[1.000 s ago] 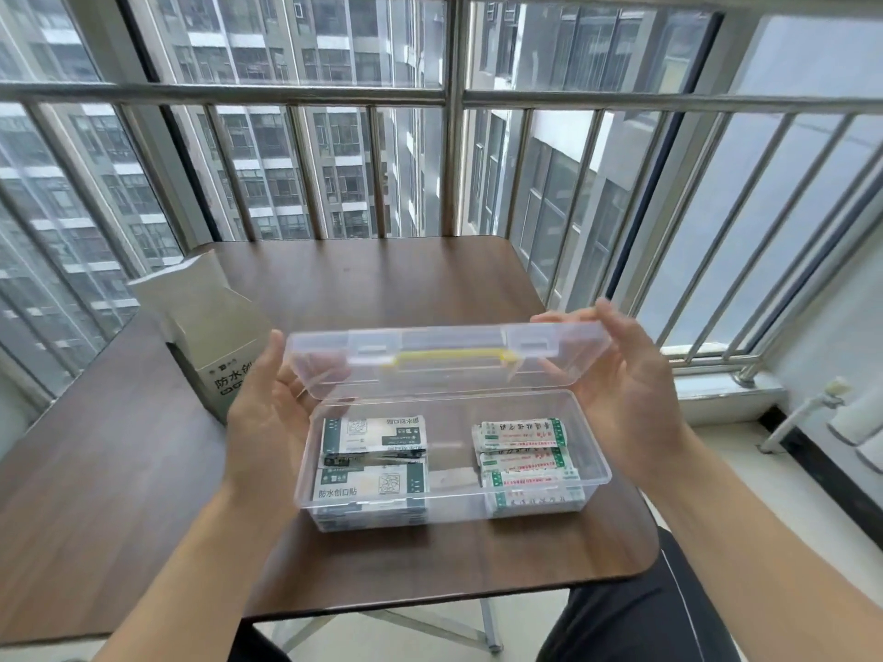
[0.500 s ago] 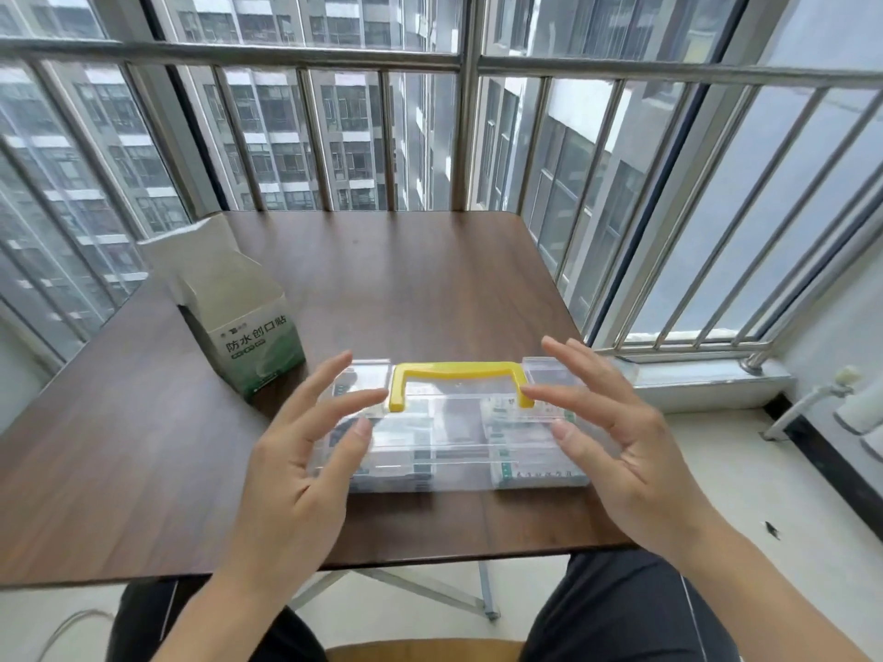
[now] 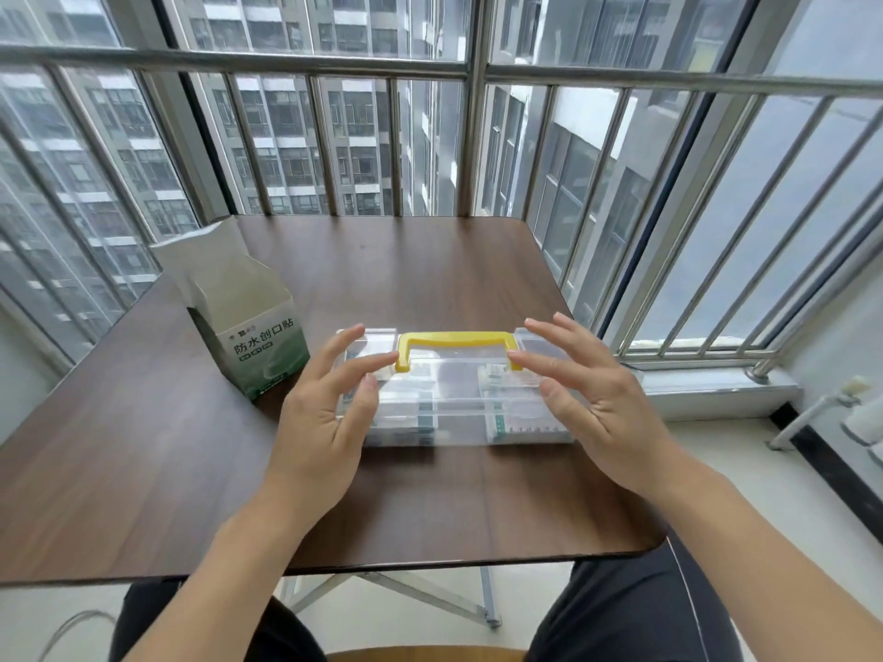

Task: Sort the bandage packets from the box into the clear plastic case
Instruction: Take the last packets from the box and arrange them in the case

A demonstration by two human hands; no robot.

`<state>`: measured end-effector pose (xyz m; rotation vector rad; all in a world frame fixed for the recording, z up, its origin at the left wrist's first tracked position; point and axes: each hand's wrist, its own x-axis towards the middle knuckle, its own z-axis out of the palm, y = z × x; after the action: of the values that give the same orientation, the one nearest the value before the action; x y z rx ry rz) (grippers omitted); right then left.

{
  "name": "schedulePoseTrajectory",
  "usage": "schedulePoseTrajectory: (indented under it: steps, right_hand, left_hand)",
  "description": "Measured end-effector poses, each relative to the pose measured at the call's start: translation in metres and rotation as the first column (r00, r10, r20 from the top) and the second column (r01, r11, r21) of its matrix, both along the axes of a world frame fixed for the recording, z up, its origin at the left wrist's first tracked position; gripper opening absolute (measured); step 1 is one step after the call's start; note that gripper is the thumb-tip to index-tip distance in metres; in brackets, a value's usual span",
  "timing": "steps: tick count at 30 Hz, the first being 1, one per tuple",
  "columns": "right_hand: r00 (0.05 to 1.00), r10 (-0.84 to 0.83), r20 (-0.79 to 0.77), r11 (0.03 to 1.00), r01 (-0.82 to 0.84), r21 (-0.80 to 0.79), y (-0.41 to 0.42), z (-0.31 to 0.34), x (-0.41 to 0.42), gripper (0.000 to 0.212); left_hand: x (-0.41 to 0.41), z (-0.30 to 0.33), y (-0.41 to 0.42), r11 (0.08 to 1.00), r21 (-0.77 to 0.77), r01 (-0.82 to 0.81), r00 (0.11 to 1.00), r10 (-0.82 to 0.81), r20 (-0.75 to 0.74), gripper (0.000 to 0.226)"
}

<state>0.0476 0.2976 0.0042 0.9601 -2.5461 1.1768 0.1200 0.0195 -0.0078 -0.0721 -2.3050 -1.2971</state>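
The clear plastic case (image 3: 458, 398) lay near the table's (image 3: 143, 470) near edge with its lid down and the yellow handle (image 3: 457, 347) flat on top — bandage packets (image 3: 523, 425) showed through its walls at both ends. The left hand (image 3: 320, 422) and right hand (image 3: 597, 403) were over its ends, fingers spread and straight, gripping nothing. The opened box (image 3: 248, 317) stood upright to the far left — its contents could not be seen.

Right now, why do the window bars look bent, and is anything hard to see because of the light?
In the head view, the wide-angle lens bows the window bars near the edges; soft daylight from behind leaves a pale sheen on the table; the clear plastic case reflects light, so the bandage packets inside look hazy.
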Motion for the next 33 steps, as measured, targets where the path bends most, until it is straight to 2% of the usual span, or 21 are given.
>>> schedulePoseTrajectory:
  steps: [7, 14, 16, 18, 20, 22, 23, 25, 27, 29, 31, 33]
  right_hand:
    - [0.999, -0.032, 0.014, 0.989, 0.029, 0.143, -0.005, 0.005, -0.047, 0.04]
    - [0.998, -0.063, -0.017, 0.986, 0.065, 0.154, -0.01, 0.011, -0.05, 0.041]
    - [0.996, -0.088, -0.021, 0.993, 0.089, 0.076, -0.016, 0.02, -0.043, 0.043]
    - [0.992, -0.121, -0.039, 0.989, 0.117, -0.093, -0.028, 0.035, -0.034, 0.045]
    - [0.987, -0.133, -0.084, 0.962, 0.108, -0.25, -0.049, 0.056, -0.024, 0.04]
    - [0.997, -0.067, -0.045, 0.949, 0.049, -0.311, -0.082, 0.077, -0.017, 0.035]
    - [1.0, -0.014, -0.007, 0.955, 0.011, -0.297, -0.102, 0.086, -0.014, 0.036]
    - [0.993, 0.077, 0.09, 0.981, -0.059, -0.184, -0.142, 0.1, -0.011, 0.046]
    - [0.968, 0.113, 0.225, 0.993, -0.106, -0.044, -0.18, 0.108, -0.011, 0.059]
    - [0.93, 0.112, 0.349, 0.991, -0.129, 0.025, -0.213, 0.11, -0.017, 0.066]
    - [0.884, 0.099, 0.457, 0.989, -0.138, 0.054, -0.242, 0.106, -0.023, 0.071]
    - [0.857, 0.091, 0.507, 0.988, -0.14, 0.059, -0.26, 0.098, -0.027, 0.071]
  left_hand:
    - [-0.046, 0.003, -0.011, 0.999, -0.029, 0.015, 0.999, -0.014, 0.053, 0.029]
    - [-0.051, 0.008, -0.017, 0.992, -0.128, 0.015, 0.999, -0.009, 0.047, 0.028]
    - [-0.045, 0.016, -0.016, 0.977, -0.204, -0.068, 0.997, 0.058, -0.053, 0.037]
    - [-0.036, 0.03, -0.014, 0.962, -0.204, -0.182, 0.964, 0.134, -0.229, 0.042]
    - [-0.025, 0.047, -0.018, 0.94, -0.156, -0.303, 0.856, 0.197, -0.478, 0.037]
    - [-0.021, 0.052, -0.04, 0.888, -0.053, -0.457, 0.721, 0.334, -0.608, 0.041]
    - [-0.023, 0.052, -0.056, 0.848, 0.035, -0.528, 0.687, 0.452, -0.569, 0.054]
    - [-0.025, 0.047, -0.085, 0.77, 0.167, -0.616, 0.7, 0.632, -0.333, 0.092]
    - [-0.029, 0.034, -0.104, 0.824, 0.156, -0.545, 0.807, 0.565, -0.168, 0.12]
    - [-0.033, 0.025, -0.111, 0.901, 0.256, -0.352, 0.934, 0.358, 0.024, 0.138]
    - [-0.035, 0.017, -0.112, 0.926, 0.329, -0.188, 0.98, 0.154, 0.127, 0.135]
    - [-0.039, 0.011, -0.11, 0.944, 0.303, -0.132, 0.985, 0.091, 0.145, 0.105]
